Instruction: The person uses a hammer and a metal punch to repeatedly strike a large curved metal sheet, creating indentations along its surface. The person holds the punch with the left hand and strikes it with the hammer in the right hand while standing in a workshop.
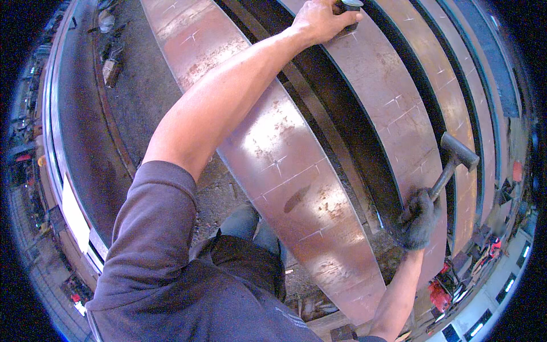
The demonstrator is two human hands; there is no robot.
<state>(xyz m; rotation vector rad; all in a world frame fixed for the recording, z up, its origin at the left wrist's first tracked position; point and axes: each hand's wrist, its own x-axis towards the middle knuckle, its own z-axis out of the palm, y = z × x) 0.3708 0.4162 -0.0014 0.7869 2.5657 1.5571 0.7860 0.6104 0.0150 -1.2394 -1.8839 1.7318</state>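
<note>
My bare left hand [321, 21] reaches far forward, its fingers closed round a short dark object with a round, shiny top [353, 3]. The picture's upper edge cuts off part of that grip, and I cannot make out the object's kind. It is held at a wide steel flange [393, 97] marked with short white lines and crosses. On the right, my right hand [420, 219] wears a dark grey glove and grips a hammer [459, 151] by its handle. The hammer's head is raised, pointing forward and right, over the neighbouring beams.
Closest to me, a brown steel beam [279, 151] with rust patches runs diagonally beneath my left arm. Dark gaps separate several parallel beams. Another large beam [85, 131] stands at the left. Wrapped litter [111, 71] lies on the dirt floor; red equipment [440, 295] is at the lower right.
</note>
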